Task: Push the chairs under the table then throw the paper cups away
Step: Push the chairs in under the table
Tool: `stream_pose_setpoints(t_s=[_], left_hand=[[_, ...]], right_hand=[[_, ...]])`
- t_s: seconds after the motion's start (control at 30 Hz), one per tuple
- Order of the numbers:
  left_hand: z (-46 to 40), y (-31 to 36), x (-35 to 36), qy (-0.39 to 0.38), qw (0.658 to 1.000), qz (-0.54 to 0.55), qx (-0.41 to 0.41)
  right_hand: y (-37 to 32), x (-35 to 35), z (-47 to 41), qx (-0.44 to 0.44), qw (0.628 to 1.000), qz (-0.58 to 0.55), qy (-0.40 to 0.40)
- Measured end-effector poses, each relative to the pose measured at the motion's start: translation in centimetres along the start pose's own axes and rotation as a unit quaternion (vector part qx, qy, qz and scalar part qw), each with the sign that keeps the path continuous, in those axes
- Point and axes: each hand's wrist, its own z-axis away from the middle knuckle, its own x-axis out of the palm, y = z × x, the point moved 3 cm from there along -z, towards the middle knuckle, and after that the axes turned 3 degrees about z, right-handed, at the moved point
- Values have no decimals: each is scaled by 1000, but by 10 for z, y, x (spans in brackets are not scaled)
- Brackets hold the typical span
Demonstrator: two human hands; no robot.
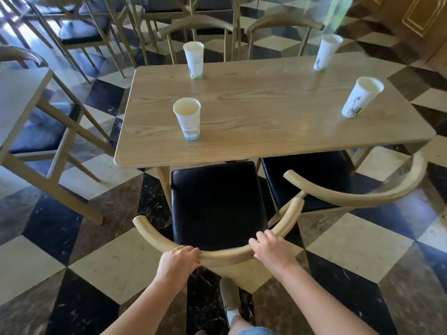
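- Head view, hands: left hand (177,258) and right hand (271,247) both grip the curved backrest (225,255) of the near chair (217,204), fingers curled over the top of the rail, one hand each side of its middle.
- Head view, the key relation: the table (278,131) lies straight ahead of the hands, its long side running left to right across the view. The chair's seat points at that long edge; only the seat's front edge sits beneath the tabletop, and most of the black cushion is out in the open. The push called for looks like a straight shove forward, away from the body. Both hands sit about equally near, so an even push should keep the chair from swinging.
- Head view, neighbour: a second chair (338,187) stands just to the right, its arm tip close beside the near chair's right arm. It is turned a little, with more of its seat under the table. I judge a crooked push could knock the two together.
- Head view, cups: four paper cups stand upright on the table, apart from each other: near-left cup (187,119), far-left cup (194,60), far-right cup (326,53), near-right cup (361,97). None is in hand; that step is not yet begun.
- Head view, far side: two more chairs (198,26) stand at the far long edge of the table.
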Motion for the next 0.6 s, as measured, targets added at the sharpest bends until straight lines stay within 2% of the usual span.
stream_pose_setpoints(t_s=[0.17, 0.3, 0.6], left_hand=[[-21, -13, -11, 22, 1000, 6, -6], [-34, -21, -24, 35, 999, -1, -18], [-63, -36, -29, 15, 999, 10, -47]], right_hand=[[5, 0, -25, -26, 1000, 14, 5], [3, 4, -42, -4, 1000, -7, 13], [16, -3, -79, 15, 1000, -21, -1]])
